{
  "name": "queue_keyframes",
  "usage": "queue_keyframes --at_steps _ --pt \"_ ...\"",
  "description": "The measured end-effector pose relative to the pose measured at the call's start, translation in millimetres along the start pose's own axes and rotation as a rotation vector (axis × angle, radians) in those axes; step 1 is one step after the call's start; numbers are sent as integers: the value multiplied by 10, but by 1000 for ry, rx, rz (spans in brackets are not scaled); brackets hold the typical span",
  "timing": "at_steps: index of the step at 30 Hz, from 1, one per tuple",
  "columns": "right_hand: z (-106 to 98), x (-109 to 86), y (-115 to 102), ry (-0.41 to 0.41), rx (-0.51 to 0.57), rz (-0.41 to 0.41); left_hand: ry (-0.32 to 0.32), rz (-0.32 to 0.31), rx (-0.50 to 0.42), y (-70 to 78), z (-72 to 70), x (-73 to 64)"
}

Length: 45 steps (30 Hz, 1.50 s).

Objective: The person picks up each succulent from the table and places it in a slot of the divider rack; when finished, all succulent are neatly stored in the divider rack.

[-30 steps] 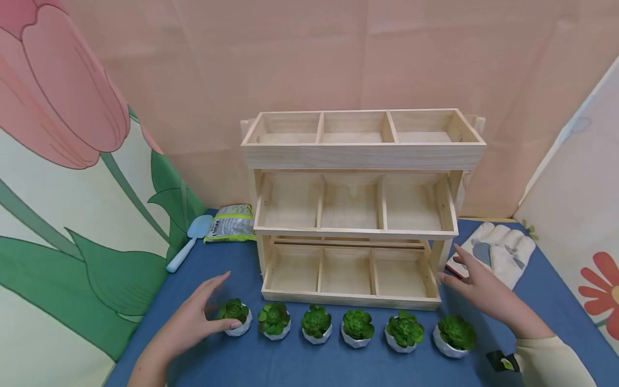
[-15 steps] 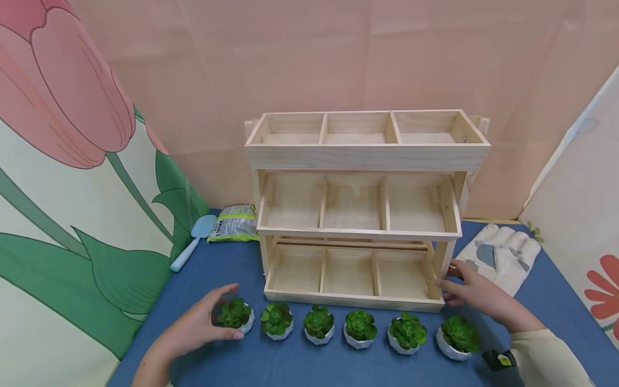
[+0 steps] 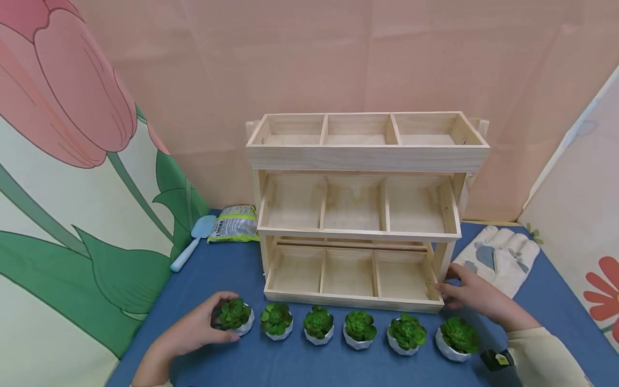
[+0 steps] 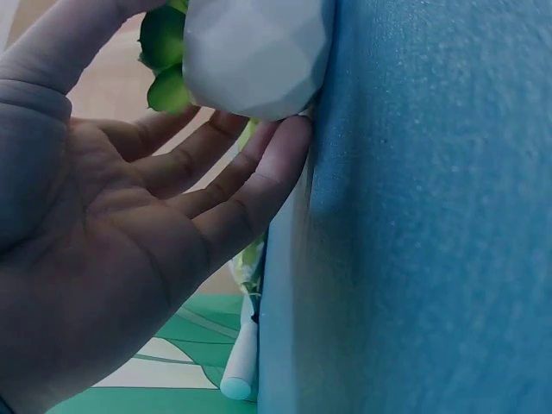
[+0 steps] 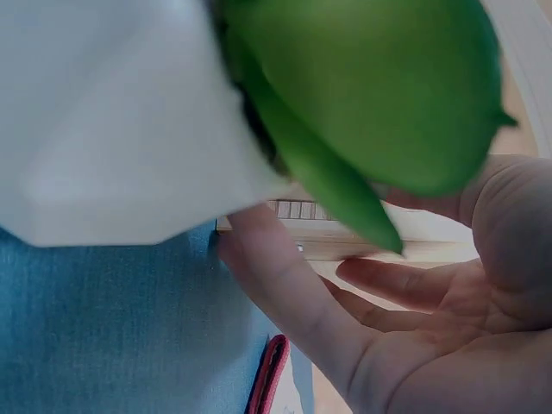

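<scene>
In the head view my left hand (image 3: 195,325) is at the leftmost potted succulent (image 3: 235,314), thumb in front and fingers curved behind. The left wrist view shows fingertips against its faceted white pot (image 4: 259,56), which stands on the blue cloth. My right hand (image 3: 476,295) is at the lower right side of the three-tier wooden shelf (image 3: 367,158), fingertips at the end of the bottom tray (image 3: 353,301). In the right wrist view its fingers (image 5: 297,285) reach toward the wood, partly hidden by a nearer potted succulent (image 5: 112,129).
More potted succulents (image 3: 359,328) line up before the shelf. A light blue trowel (image 3: 193,242) and a green-and-grey packet (image 3: 234,223) lie at the shelf's left. White patterned gloves (image 3: 503,255) lie at its right. A patterned backdrop (image 3: 309,59) stands behind.
My right hand has come down and left, from beside the gloves to the shelf's lower right side. My left hand has drawn its fingers in around the leftmost succulent, which stays in place.
</scene>
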State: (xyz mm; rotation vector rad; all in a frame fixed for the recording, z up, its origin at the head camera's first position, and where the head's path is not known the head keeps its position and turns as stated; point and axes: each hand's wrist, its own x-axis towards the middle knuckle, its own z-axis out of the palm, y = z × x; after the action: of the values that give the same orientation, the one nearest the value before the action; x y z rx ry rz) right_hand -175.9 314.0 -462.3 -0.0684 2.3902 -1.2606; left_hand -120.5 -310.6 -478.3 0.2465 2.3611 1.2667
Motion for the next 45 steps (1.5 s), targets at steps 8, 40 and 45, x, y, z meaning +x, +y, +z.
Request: queue_keyframes --at_steps 8,40,45 --pt "-2 34 16 11 -2 8 -9 31 -12 -51 -18 13" --pt "-9 59 20 6 35 54 50 30 50 -30 36 25" --pt "-19 60 34 -4 61 56 88 -1 70 -3 39 24"
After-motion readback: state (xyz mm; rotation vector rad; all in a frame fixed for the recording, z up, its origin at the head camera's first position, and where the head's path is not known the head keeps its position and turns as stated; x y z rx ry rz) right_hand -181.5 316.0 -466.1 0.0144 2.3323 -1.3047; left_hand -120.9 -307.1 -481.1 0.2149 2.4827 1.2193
